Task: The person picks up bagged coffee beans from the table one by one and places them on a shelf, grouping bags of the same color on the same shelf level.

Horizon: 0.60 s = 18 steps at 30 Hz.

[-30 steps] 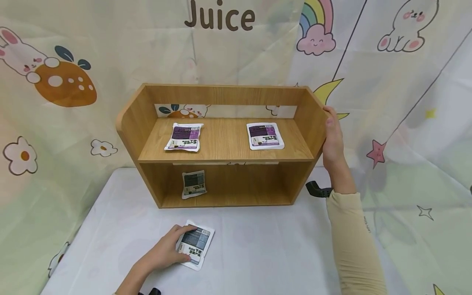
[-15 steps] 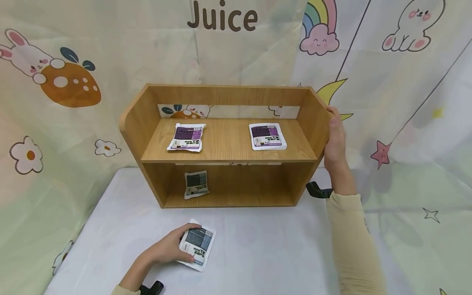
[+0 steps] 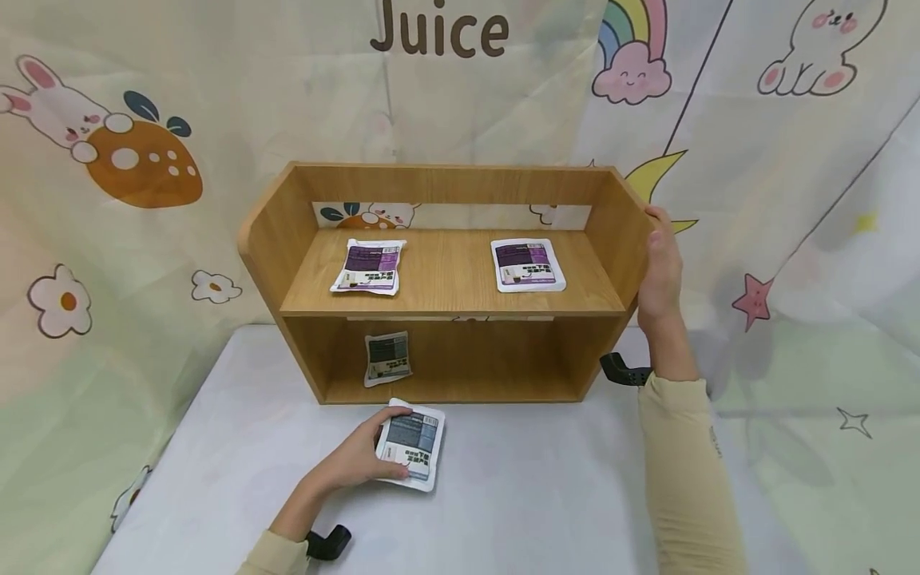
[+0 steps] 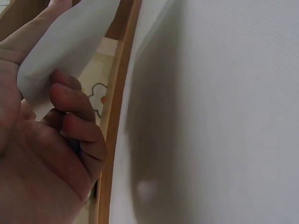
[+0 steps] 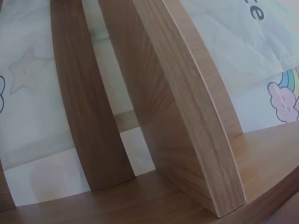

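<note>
My left hand [image 3: 352, 459] pinches a flat white pouch [image 3: 417, 447] with a grey-blue printed label, thumb on the near part and fingers at the far edge. In the left wrist view the pouch [image 4: 70, 51] is held up off the white surface, with a shadow beside it. It is just in front of a two-tier wooden shelf [image 3: 446, 271]. My right hand [image 3: 660, 279] grips the shelf's right side panel near its upper edge. The right wrist view shows mostly the shelf's wooden boards [image 5: 187, 102].
Two purple-labelled pouches lie on the upper tier, one at left [image 3: 369, 267] and one at right [image 3: 528, 265]. A grey-green-labelled pouch [image 3: 388, 359] sits on the lower tier's left side. Behind the shelf hangs a printed cloth [image 3: 460, 104]; a white tabletop [image 3: 525, 495] lies below.
My left hand has carried the pouch up and to the right, from the tabletop toward the shelf's front. The right hand keeps its grip on the side panel. The head view has shifted slightly.
</note>
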Motion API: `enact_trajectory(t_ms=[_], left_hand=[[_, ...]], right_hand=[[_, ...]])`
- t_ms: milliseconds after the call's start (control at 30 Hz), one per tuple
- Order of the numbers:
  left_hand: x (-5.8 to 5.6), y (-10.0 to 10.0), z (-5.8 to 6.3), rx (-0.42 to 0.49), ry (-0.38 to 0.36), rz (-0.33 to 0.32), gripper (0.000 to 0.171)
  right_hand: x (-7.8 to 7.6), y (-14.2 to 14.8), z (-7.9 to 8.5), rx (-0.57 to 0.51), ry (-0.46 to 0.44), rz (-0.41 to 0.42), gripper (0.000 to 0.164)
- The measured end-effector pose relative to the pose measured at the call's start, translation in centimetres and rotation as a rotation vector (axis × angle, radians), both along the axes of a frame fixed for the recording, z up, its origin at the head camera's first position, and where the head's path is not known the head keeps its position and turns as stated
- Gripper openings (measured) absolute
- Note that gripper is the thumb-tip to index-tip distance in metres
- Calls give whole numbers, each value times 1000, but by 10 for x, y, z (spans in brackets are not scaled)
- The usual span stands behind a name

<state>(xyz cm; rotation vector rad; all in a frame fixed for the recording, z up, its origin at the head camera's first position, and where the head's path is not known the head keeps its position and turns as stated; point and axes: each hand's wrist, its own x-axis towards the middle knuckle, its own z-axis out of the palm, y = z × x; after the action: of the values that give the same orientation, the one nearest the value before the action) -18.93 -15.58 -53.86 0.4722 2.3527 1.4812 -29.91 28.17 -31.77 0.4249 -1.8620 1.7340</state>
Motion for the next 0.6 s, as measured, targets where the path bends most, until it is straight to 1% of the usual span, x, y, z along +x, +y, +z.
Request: enact_trajectory(t_ms=[67,133,267,333,467,600], left_hand=[[-5,9,0,33,5,7,96],[-10,17,0,45,10,14,96],[-21,34,-2,86,17,4,95],[-28,43,-3,100,23,-7,94],[-40,61,-2,121,24,-20,93],[-49,76,0,133,18,-27,93]], right_hand=[[1,1,0,6,-1,-17,44],[2,1,0,6,-10,-21,44],[4,1,-1,32,-26,-43,45],[4,1,0,29,-18,-41,45],[2,1,2,-3,12,-6,44],[1,3,3,19,0,-6,44]])
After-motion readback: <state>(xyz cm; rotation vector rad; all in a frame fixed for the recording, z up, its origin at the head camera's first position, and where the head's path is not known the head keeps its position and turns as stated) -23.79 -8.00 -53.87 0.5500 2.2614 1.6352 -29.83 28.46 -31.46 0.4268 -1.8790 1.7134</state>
